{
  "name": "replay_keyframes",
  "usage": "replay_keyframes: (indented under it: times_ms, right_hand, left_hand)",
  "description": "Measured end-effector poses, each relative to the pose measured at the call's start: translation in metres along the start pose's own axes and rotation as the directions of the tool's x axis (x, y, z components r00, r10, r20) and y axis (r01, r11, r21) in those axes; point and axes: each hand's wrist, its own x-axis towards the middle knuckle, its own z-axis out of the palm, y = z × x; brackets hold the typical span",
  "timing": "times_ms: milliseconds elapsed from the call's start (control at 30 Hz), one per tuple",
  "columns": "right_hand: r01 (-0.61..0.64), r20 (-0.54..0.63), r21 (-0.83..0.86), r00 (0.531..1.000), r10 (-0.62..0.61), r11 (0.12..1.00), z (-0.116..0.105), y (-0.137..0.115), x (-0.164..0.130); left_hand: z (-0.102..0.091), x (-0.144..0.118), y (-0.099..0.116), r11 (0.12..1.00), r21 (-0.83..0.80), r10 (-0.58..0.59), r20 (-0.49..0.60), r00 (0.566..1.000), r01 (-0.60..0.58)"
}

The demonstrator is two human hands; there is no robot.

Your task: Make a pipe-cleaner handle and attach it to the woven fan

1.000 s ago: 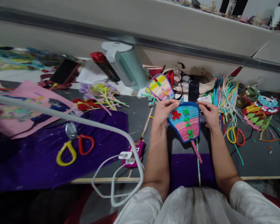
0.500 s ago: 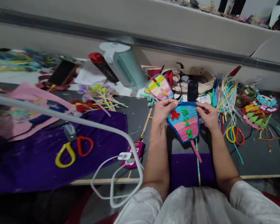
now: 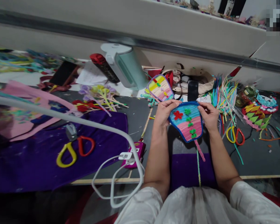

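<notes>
Both hands hold up a small fan made of pipe cleaners [image 3: 187, 123]: blue rim, blue and pink stripes, a red flower and green knots, with a pink twisted handle hanging down. My left hand [image 3: 165, 111] pinches its upper left edge. My right hand [image 3: 209, 115] pinches its upper right corner. A thin green pipe cleaner [image 3: 198, 166] hangs below the fan toward my lap. A second fan [image 3: 160, 87] with yellow and pink stripes lies on the table just beyond my left hand.
Scissors with yellow and red handles [image 3: 75, 148] lie on purple cloth [image 3: 49, 155] at left; another pair [image 3: 235, 136] lies right of my right hand. A bundle of pipe cleaners [image 3: 224, 93], a mint-green device [image 3: 126, 67], a white cable [image 3: 116, 174], a pink phone [image 3: 136, 152] and finished crafts [image 3: 259, 112] crowd the table.
The fan and both hands have shifted slightly to the right and tilted a little; the grip is the same.
</notes>
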Motion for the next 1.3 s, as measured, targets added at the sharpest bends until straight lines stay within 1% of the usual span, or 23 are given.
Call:
replay_keyframes:
  times_ms: [133,267,367,467,533,567,667,733,800,867,1000,1133,1200,1300]
  right_hand:
    - [-0.025,0.003,-0.011,1.000,0.025,1.000,-0.001,0.001,-0.001]
    - [0.009,0.007,-0.016,1.000,-0.009,1.000,-0.002,-0.002,-0.002]
    - [0.052,0.002,-0.043,0.999,-0.052,0.998,-0.003,-0.005,-0.002]
    - [0.082,-0.008,-0.103,0.996,-0.083,0.991,-0.003,-0.008,-0.002]
    - [0.093,-0.016,-0.138,0.995,-0.096,0.986,-0.003,-0.010,-0.003]
    - [0.098,-0.020,-0.151,0.995,-0.102,0.984,-0.003,-0.011,-0.004]
    - [0.112,-0.046,-0.184,0.991,-0.122,0.977,-0.003,-0.013,-0.006]
    - [0.113,-0.075,-0.200,0.989,-0.130,0.973,-0.002,-0.014,-0.007]
    - [0.099,-0.098,-0.209,0.988,-0.122,0.973,-0.002,-0.015,-0.008]
    - [0.073,-0.118,-0.203,0.988,-0.099,0.976,-0.002,-0.015,-0.008]
    - [0.008,-0.161,-0.128,0.987,-0.029,0.992,-0.004,-0.016,-0.008]
    - [-0.028,-0.170,-0.064,0.985,0.017,0.998,-0.005,-0.020,-0.006]
    - [-0.033,-0.178,-0.054,0.984,0.023,0.998,-0.005,-0.022,-0.005]
    - [-0.046,-0.195,-0.045,0.980,0.036,0.998,-0.004,-0.023,-0.005]
  left_hand:
    - [-0.004,0.000,0.002,1.000,0.027,-0.016,0.040,0.999,0.014]
    - [-0.006,-0.002,0.004,0.999,0.039,-0.020,0.078,0.997,0.017]
    - [-0.006,-0.004,0.004,0.994,0.108,0.019,0.095,0.995,-0.029]
    - [-0.005,-0.005,0.002,0.966,0.233,0.097,0.083,0.992,-0.114]
    - [-0.003,-0.004,-0.002,0.919,0.343,0.183,0.063,0.981,-0.194]
    - [-0.002,-0.003,-0.004,0.881,0.406,0.240,0.057,0.969,-0.242]
    - [0.003,-0.001,-0.008,0.729,0.570,0.407,0.084,0.910,-0.379]
    - [0.007,-0.002,-0.010,0.660,0.626,0.448,0.116,0.886,-0.416]
    - [0.011,-0.004,-0.009,0.642,0.645,0.445,0.126,0.887,-0.414]
    - [0.015,-0.007,-0.007,0.648,0.642,0.443,0.121,0.889,-0.410]
    - [0.019,-0.010,-0.005,0.688,0.586,0.449,0.120,0.886,-0.428]
    - [0.017,-0.008,-0.006,0.727,0.532,0.432,0.136,0.891,-0.434]
    - [0.017,-0.008,-0.006,0.721,0.522,0.448,0.151,0.881,-0.456]
    - [0.018,-0.008,-0.005,0.688,0.517,0.492,0.183,0.851,-0.509]
